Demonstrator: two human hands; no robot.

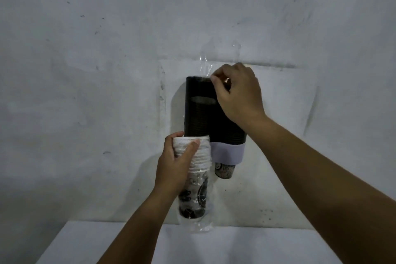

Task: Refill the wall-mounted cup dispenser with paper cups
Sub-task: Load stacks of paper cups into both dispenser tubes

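The cup dispenser is a dark upright tube on the wall with a pale band at its foot, where one printed cup pokes out. The stack of paper cups, white rims up, sits in the left hand's curled fingers. Its clear plastic sleeve rises to the right hand's pinching fingertips.
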